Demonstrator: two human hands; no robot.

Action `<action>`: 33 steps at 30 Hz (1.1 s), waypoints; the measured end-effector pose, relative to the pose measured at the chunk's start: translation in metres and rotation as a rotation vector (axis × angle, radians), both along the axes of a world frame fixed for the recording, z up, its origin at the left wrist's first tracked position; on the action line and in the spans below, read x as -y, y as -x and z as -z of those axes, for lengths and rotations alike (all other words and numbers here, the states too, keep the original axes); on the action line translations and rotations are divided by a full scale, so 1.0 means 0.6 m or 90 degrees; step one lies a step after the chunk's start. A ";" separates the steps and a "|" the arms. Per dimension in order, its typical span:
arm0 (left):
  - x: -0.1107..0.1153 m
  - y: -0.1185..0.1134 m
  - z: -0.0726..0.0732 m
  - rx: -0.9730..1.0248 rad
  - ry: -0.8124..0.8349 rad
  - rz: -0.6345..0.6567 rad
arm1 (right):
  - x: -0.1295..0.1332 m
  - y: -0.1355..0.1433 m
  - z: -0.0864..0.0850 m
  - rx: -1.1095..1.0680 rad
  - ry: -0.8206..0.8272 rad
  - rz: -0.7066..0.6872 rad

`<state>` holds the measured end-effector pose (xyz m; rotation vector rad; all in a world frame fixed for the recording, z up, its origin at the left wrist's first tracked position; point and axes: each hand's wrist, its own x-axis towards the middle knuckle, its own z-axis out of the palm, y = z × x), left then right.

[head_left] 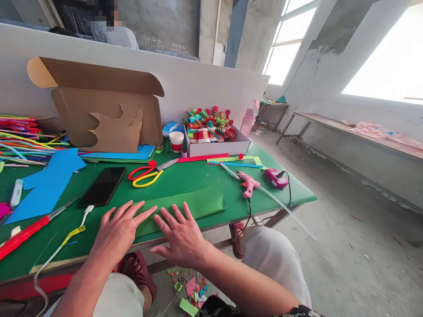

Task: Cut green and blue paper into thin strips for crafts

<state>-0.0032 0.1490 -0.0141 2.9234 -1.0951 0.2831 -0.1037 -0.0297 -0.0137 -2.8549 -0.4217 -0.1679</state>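
Observation:
A sheet of green paper (198, 204), folded over on itself, lies along the front edge of the green table (185, 176). My left hand (122, 224) rests on its left end with the fingers spread. Beside it, my right hand (181, 235) presses flat on the paper's middle, fingers apart. Neither hand grips anything. Behind the paper are scissors (148, 174) with one red and one yellow handle. A black phone (103, 186) sits left of them, with a white cable (86, 211) at its lower end. To the right lies a pink glue gun (248, 182) with a clear glue stick.
Blue paper (56, 185), a red-handled knife (26, 235) and pipe cleaners (26, 143) lie left. Behind stand an opened cardboard box (112, 110), paper cups (176, 141) and a white box (218, 147) of colourful crafts. A purple plug block (276, 178) is near the right edge.

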 end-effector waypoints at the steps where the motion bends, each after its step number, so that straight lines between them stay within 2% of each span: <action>1: 0.000 0.000 0.001 0.004 -0.002 -0.001 | 0.007 0.003 -0.002 -0.008 0.001 -0.001; 5: 0.000 0.002 0.003 0.014 -0.008 -0.008 | 0.044 0.016 -0.008 -0.032 0.010 0.008; 11: -0.009 -0.004 0.011 -0.015 0.007 -0.011 | 0.124 0.039 -0.011 -0.035 0.049 0.058; 14: 0.004 -0.003 0.000 -0.021 0.025 -0.034 | 0.147 0.044 -0.016 -0.039 0.065 0.067; 16: 0.038 0.018 -0.020 -0.003 0.039 -0.051 | 0.151 0.046 -0.016 -0.035 0.069 0.057; 17: 0.064 0.036 -0.030 0.002 0.052 -0.032 | 0.152 0.046 -0.013 -0.027 0.073 0.054; 20: 0.164 0.090 -0.048 -0.070 0.077 0.128 | 0.160 0.045 0.012 0.031 0.102 0.047; 22: 0.223 0.109 -0.042 -0.125 0.080 0.198 | 0.171 0.038 0.036 0.096 0.123 0.005; 24: 0.255 0.114 -0.024 -0.125 0.098 0.182 | 0.183 0.029 0.056 0.165 0.133 -0.024; 27: 0.242 0.114 0.003 -0.086 0.120 0.148 | 0.189 0.025 0.064 0.197 0.157 -0.028; 33: 0.129 0.093 0.025 -0.042 0.069 0.099 | 0.172 0.026 0.041 0.146 0.174 0.029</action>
